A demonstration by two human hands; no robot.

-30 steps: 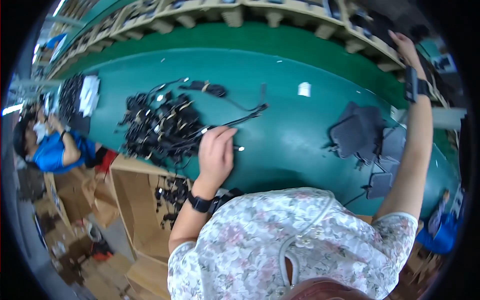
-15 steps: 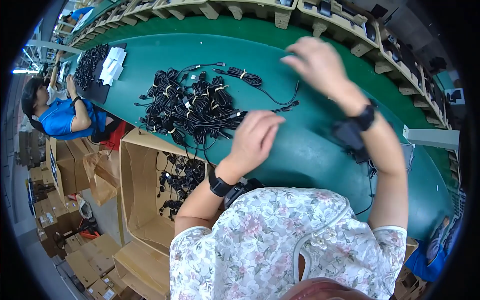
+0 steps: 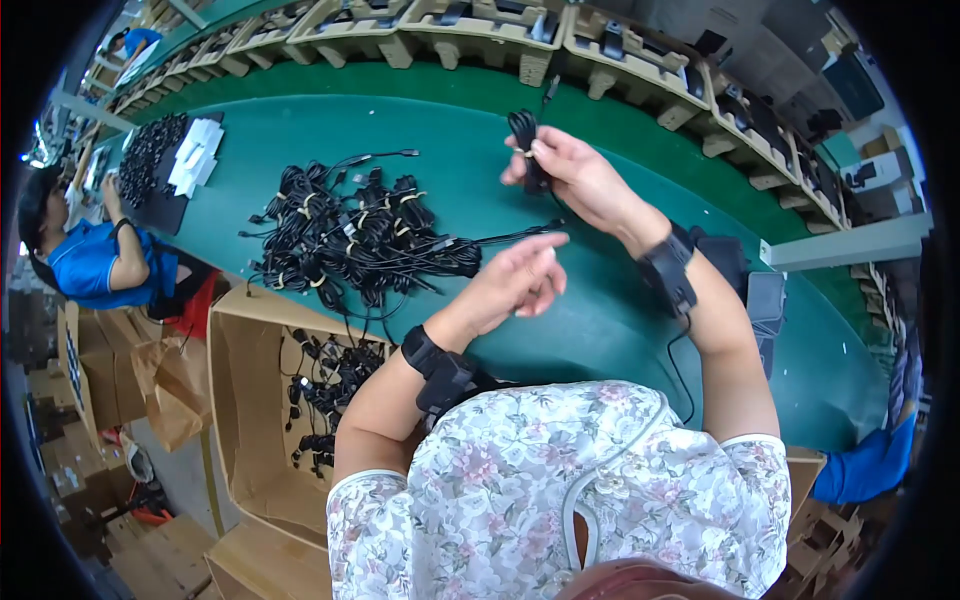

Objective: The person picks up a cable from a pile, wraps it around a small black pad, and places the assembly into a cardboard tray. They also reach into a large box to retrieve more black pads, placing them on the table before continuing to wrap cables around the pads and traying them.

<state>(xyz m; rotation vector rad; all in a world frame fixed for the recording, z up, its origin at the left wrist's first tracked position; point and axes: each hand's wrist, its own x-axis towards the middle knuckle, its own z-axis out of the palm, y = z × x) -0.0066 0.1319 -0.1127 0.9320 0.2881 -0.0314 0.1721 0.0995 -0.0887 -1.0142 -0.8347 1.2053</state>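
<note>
Raised above the far part of the green table (image 3: 610, 310), my right hand (image 3: 590, 185) is closed around a coiled black cable (image 3: 523, 125) tied with a pale band. One connector end of that cable sticks up beyond my fingers. My left hand (image 3: 510, 285) hovers lower and to the left, holding nothing, its fingers apart and partly curled. Just left of it lies a big pile of similar black cables (image 3: 345, 235), many bundled with pale bands. Both wrists wear black strapped devices.
Below the table's left edge stands an open cardboard box (image 3: 235, 400) with more black cables (image 3: 340, 375) inside. Moulded trays (image 3: 480, 35) line the far side. A grey post (image 3: 850, 243) rises at right beside dark flat devices (image 3: 765, 300). A co-worker in blue (image 3: 115, 260) sits at left.
My right hand has come left and taken up the coiled cable that lay right of the pile. My left hand has stayed near the pile. The whole view has shifted slightly.
</note>
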